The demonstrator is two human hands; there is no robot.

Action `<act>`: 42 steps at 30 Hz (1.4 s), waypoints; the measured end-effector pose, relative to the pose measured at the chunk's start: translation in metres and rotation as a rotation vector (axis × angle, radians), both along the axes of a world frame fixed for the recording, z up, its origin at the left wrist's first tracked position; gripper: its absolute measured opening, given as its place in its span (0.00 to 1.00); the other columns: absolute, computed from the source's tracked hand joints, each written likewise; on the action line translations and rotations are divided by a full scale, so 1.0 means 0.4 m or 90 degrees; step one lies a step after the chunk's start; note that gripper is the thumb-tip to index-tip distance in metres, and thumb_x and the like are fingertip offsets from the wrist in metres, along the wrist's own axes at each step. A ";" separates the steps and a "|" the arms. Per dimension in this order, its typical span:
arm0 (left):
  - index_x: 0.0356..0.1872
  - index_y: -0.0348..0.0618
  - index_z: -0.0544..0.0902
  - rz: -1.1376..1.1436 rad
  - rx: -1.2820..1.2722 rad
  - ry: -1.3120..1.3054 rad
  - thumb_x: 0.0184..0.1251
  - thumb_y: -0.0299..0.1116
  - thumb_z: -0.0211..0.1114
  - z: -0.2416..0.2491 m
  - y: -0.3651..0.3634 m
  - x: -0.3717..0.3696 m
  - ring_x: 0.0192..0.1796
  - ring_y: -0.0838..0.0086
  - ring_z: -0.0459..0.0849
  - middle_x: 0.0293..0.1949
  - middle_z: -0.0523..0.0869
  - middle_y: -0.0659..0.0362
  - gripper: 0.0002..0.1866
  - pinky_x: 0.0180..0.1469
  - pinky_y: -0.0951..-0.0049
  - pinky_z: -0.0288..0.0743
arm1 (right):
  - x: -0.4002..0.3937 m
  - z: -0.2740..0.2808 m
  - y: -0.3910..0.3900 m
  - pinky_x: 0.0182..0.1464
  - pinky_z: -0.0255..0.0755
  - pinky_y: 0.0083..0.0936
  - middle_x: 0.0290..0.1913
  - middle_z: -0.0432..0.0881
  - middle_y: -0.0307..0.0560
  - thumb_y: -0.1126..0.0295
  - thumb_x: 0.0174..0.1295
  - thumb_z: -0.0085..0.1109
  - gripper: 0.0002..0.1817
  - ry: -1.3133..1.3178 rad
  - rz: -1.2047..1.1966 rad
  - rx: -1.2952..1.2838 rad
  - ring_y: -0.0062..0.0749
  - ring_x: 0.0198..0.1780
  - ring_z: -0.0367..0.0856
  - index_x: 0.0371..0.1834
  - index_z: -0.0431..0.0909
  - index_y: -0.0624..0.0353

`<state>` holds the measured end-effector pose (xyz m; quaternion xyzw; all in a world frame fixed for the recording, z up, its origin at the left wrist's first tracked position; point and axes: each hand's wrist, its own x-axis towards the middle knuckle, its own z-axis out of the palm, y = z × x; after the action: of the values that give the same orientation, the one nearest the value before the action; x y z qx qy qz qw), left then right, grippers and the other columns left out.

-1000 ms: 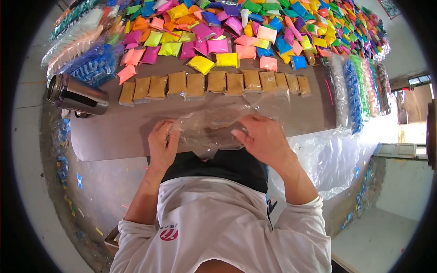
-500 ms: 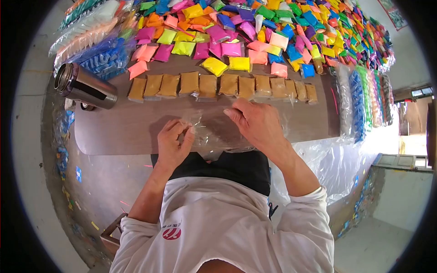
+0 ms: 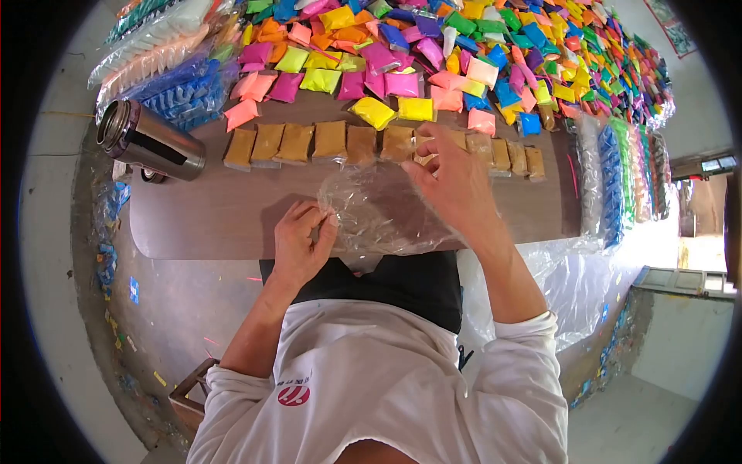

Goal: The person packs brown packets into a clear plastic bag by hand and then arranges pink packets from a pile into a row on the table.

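A clear plastic bag [image 3: 379,216] lies spread over the table's near edge. My left hand [image 3: 304,241] pinches its left side between thumb and fingers. My right hand [image 3: 456,182] reaches over the row of brown packets, thumb and fingers curved around the area near a middle packet; whether they grip one is hard to tell. Several packets stand side by side, among them a brown packet [image 3: 330,141] left of centre and another brown packet [image 3: 397,144] just left of my right fingertips. Some packets to the right are partly hidden behind my right hand.
A steel thermos [image 3: 158,143] lies tilted at the table's left. Colourful packets [image 3: 375,58] are heaped across the back. Bundles of blue packets [image 3: 182,97] sit at the back left, and long plastic-wrapped strips [image 3: 610,182] hang at the right edge.
My right hand has moved forward from above the plastic bag to the packet row. The bag now shows more spread out, its left side still in my left hand. The view has shifted slightly.
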<state>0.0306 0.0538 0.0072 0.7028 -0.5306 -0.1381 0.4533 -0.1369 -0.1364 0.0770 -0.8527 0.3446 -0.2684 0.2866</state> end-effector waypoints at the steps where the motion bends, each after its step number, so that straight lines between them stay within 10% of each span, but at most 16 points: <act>1: 0.37 0.34 0.84 -0.002 0.008 -0.001 0.66 0.29 0.64 -0.001 0.001 0.000 0.40 0.55 0.83 0.37 0.86 0.49 0.07 0.45 0.65 0.76 | -0.005 -0.001 0.011 0.35 0.75 0.45 0.30 0.84 0.51 0.62 0.60 0.69 0.15 0.016 -0.012 0.016 0.51 0.33 0.85 0.44 0.78 0.57; 10: 0.33 0.36 0.83 0.010 -0.019 -0.010 0.63 0.28 0.66 -0.008 -0.006 -0.005 0.39 0.55 0.84 0.36 0.86 0.51 0.05 0.41 0.63 0.77 | -0.032 -0.050 0.149 0.54 0.78 0.44 0.54 0.80 0.58 0.58 0.61 0.69 0.24 0.146 0.267 0.053 0.57 0.55 0.80 0.53 0.78 0.64; 28: 0.33 0.36 0.81 0.012 -0.070 0.087 0.63 0.27 0.68 -0.023 0.002 -0.004 0.37 0.62 0.82 0.37 0.86 0.53 0.05 0.42 0.67 0.76 | 0.046 -0.091 0.174 0.50 0.75 0.47 0.42 0.82 0.55 0.70 0.61 0.57 0.11 0.071 0.337 0.153 0.55 0.49 0.81 0.45 0.76 0.61; 34: 0.35 0.37 0.81 0.031 -0.065 0.115 0.64 0.27 0.68 -0.029 0.002 0.000 0.37 0.60 0.82 0.37 0.86 0.52 0.05 0.40 0.66 0.76 | 0.038 -0.070 0.190 0.66 0.69 0.44 0.66 0.71 0.55 0.67 0.60 0.64 0.25 0.141 0.349 0.119 0.55 0.64 0.72 0.61 0.75 0.60; 42: 0.33 0.37 0.80 0.042 -0.071 -0.033 0.64 0.26 0.66 -0.031 -0.008 -0.009 0.38 0.57 0.83 0.37 0.86 0.50 0.04 0.41 0.63 0.77 | 0.037 -0.084 0.227 0.68 0.64 0.52 0.73 0.65 0.59 0.57 0.60 0.67 0.27 0.207 0.284 0.049 0.58 0.67 0.70 0.60 0.76 0.59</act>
<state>0.0271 0.0508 -0.0051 0.6970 -0.5257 -0.0752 0.4819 -0.1220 -0.0454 0.0433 -0.9279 0.1993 -0.0452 0.3117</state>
